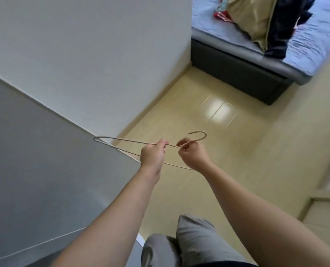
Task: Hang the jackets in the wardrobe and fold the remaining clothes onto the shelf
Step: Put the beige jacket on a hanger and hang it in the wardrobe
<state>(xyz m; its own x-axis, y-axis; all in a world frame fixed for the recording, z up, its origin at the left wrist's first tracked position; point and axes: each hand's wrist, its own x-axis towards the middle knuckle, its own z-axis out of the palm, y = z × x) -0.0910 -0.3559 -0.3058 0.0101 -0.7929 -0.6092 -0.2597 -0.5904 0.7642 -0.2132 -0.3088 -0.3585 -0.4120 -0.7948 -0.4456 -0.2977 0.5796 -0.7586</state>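
Observation:
A thin beige wire hanger (pixel 121 140) is held out in front of me over the floor, with no garment on it. My left hand (pixel 153 155) grips its upper arm near the neck. My right hand (pixel 190 153) pinches the neck just below the hook, which curves up to the right. On the bed (pixel 237 53) at the upper right lies a pile of clothes: a beige garment (pixel 251 18), a dark jacket (pixel 287 26) and a bit of red cloth (pixel 221 16).
A grey panel (pixel 44 160) fills the left side, with a white wall (pixel 93 54) behind it. Glossy beige floor (pixel 218 132) stretches to the bed's dark base (pixel 237 78). My legs in grey trousers (pixel 189 243) show at the bottom.

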